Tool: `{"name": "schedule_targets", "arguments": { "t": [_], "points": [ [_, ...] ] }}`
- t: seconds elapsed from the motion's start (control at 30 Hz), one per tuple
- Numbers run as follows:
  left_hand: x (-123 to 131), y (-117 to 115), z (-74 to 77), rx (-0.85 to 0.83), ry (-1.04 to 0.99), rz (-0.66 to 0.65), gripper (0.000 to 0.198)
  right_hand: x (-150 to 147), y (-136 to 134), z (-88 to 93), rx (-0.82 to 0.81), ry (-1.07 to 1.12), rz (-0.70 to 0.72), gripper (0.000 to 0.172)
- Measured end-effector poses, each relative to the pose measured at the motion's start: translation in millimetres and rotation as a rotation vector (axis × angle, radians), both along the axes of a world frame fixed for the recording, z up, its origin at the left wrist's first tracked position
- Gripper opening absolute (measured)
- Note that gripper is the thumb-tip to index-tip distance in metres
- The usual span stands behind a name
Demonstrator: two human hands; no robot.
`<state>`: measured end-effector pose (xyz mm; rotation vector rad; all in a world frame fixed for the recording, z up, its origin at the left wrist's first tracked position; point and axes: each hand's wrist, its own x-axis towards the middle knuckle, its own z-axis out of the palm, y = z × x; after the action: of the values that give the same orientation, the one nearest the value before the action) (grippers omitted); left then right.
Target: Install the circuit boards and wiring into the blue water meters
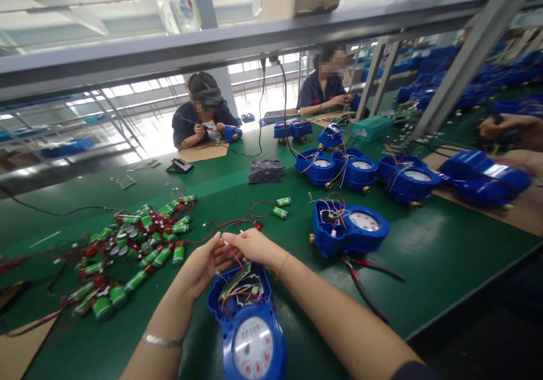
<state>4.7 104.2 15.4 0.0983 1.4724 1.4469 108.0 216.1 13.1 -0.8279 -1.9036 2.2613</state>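
Observation:
A blue water meter (248,326) lies on the green table (445,255) right in front of me, its open compartment full of coloured wires and a small board. My left hand (203,264) and my right hand (254,246) meet just above that compartment. Both pinch thin red and white wires (234,255) that rise from the meter. More red wire trails off behind my fingers toward two green batteries (280,207).
A heap of green batteries with red leads (136,244) lies at left. Another open blue meter (348,227) sits at right, with pliers (365,281) before it. Several more blue meters (360,171) line the far right. Two people work across the table.

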Motion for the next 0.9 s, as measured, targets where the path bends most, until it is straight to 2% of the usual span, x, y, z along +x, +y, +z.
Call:
{"name": "schedule_targets", "arguments": {
  "t": [0.3,0.57,0.9],
  "points": [
    [-1.1,2.7,-2.1,-0.002,0.005,-0.03,0.027,4.1,-2.3,11.9,-0.046,-0.006,0.004,0.042],
    [-1.8,2.8,-9.6,0.024,0.018,-0.036,0.021,5.0,-2.1,12.1,-0.069,0.003,-0.001,0.034],
    [-7.3,0.1,-14.3,0.033,0.026,-0.058,0.02,4.4,-2.0,13.3,-0.081,0.005,-0.002,0.038]
  ]
}}
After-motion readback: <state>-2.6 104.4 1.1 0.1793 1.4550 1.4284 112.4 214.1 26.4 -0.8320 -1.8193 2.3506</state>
